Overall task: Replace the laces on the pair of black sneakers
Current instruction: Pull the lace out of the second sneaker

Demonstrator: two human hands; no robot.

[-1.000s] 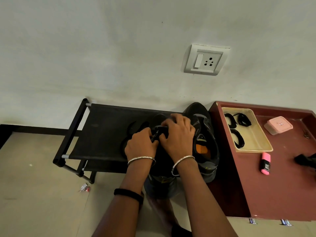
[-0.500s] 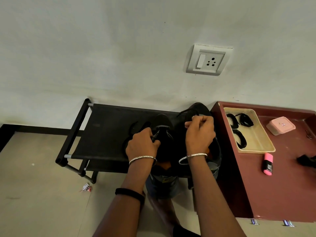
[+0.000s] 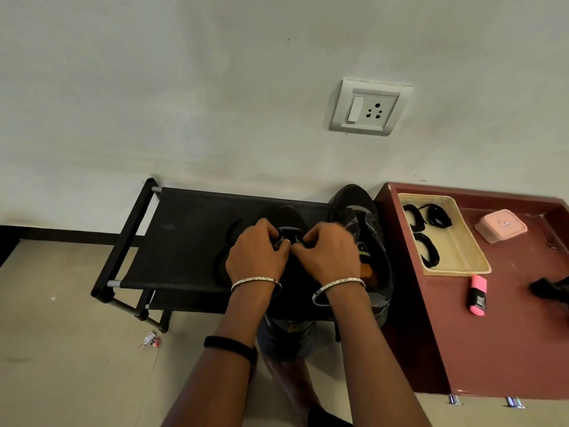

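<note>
2 blk sneakers (image 3: 288,215) (image 3: 369,223), 3 lace coils (image 3: 414,215) (image 3: 438,215) (image 3: 429,252), 1 tray (image 3: 462,241), 2 hands (image 3: 258,254) (image 3: 331,252).

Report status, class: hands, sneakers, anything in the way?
Left hand, right hand: both pinch lace on left sneaker. Right sneaker beside it on rack. Nothing blocks the hands.

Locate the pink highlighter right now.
Head view, right side: the pink highlighter lies on the maroon table, just off the near edge of the beige tray.
</note>
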